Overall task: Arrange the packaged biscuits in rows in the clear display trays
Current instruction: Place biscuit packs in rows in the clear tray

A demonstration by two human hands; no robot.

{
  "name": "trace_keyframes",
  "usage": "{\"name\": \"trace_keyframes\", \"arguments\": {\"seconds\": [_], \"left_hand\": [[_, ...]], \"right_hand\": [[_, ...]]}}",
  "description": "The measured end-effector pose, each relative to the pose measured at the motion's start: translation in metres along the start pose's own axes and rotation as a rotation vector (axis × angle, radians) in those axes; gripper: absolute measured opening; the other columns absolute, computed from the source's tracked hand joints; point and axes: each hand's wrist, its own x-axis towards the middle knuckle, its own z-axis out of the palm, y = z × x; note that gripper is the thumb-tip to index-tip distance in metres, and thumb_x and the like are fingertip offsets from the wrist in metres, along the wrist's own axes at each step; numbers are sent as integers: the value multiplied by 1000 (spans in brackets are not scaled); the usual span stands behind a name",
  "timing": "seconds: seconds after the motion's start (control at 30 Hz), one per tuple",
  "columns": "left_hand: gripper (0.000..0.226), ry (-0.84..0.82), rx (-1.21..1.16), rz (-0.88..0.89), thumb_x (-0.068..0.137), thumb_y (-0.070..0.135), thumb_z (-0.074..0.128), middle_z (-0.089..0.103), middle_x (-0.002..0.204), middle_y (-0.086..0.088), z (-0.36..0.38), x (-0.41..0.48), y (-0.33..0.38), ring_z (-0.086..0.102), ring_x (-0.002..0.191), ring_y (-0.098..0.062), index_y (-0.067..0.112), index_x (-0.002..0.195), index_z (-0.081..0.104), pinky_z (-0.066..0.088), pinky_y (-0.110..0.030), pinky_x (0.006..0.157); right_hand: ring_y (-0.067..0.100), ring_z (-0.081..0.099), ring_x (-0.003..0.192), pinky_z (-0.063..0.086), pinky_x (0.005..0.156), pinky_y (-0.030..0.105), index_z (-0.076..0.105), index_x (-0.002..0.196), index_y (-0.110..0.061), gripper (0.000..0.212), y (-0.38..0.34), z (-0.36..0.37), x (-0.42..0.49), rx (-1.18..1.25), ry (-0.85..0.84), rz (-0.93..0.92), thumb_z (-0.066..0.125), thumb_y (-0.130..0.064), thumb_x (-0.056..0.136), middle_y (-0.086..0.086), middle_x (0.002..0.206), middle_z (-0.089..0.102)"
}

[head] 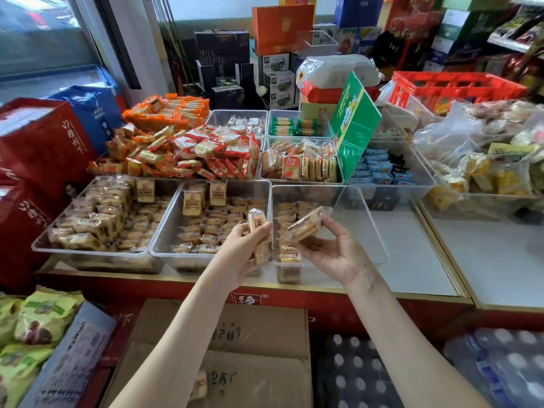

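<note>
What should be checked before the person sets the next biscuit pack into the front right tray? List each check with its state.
1. The right hand has a secure hold on the single pack: ok, the fingers pinch it above the tray.
2. The left hand controls the spare packs: ok, it grips them as an upright stack.
3. The front right tray has free room: ok, its right part is bare.
4. The row along the tray's left side is straight: cannot tell, the hands hide part of it.
5. The pack's label side matches that row: cannot tell, too blurred.
</note>
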Motion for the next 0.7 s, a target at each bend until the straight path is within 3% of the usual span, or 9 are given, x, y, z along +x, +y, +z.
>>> {"name": "trace_keyframes", "arguments": {"seconds": [0.07, 0.17, 0.23, 0.3, 0.37, 0.53, 0.7], "left_hand": [[55, 21, 7, -2, 88, 32, 69, 63, 114, -12, 0, 8, 1, 66, 101, -27, 14, 133, 43, 54, -49, 93], [69, 97, 26, -13, 85, 32, 74, 60, 116, -10, 1, 28, 3, 65, 100, -23, 12, 139, 35, 57, -43, 87], [79, 154, 6, -10, 78, 31, 81, 61, 116, -12, 0, 42, 4, 65, 97, -21, 9, 138, 35, 57, -37, 85], [88, 186, -10, -36, 66, 34, 89, 64, 118, -15, -3, 59, 1, 66, 101, -25, 5, 135, 42, 55, -40, 93], [77, 212, -17, -57, 68, 32, 88, 67, 115, -16, -5, 74, -4, 66, 104, -29, 2, 129, 51, 52, -40, 97], [54, 265, 52, -10, 80, 29, 78, 63, 109, -5, -1, 96, -26, 63, 95, -15, 14, 121, 45, 50, -24, 73], [48, 284, 142, 28, 83, 30, 75, 57, 107, 3, -7, 92, -48, 59, 91, -5, 25, 116, 39, 45, -17, 65]], "right_hand": [[41, 61, 106, 57, 69, 58, 51, 118, 11, 47, -10, -1, 8, -92, -2, -57, 72, -1, 78, 26, 114, 60], [32, 65, 97, 57, 84, 46, 53, 113, 2, 28, -33, -11, 37, -414, 64, -237, 62, 3, 85, 24, 106, 62], [25, 63, 100, 54, 87, 37, 43, 123, -4, 46, -54, -21, 61, -719, 157, -352, 66, 5, 84, 17, 113, 58], [23, 54, 112, 46, 94, 33, 35, 126, -13, 62, -73, -37, 88, -1116, 320, -404, 75, -4, 80, 9, 119, 51], [23, 46, 118, 39, 94, 32, 29, 129, -15, 74, -88, -58, 121, -1441, 467, -368, 81, -13, 76, 7, 125, 44], [33, 35, 133, 36, 110, 45, 27, 141, -6, 93, -94, -104, 212, -1745, 639, -196, 84, -32, 72, 17, 143, 33], [36, 40, 133, 39, 108, 45, 33, 139, 1, 87, -82, -119, 260, -1749, 748, -283, 82, -31, 75, 22, 144, 38]]}}
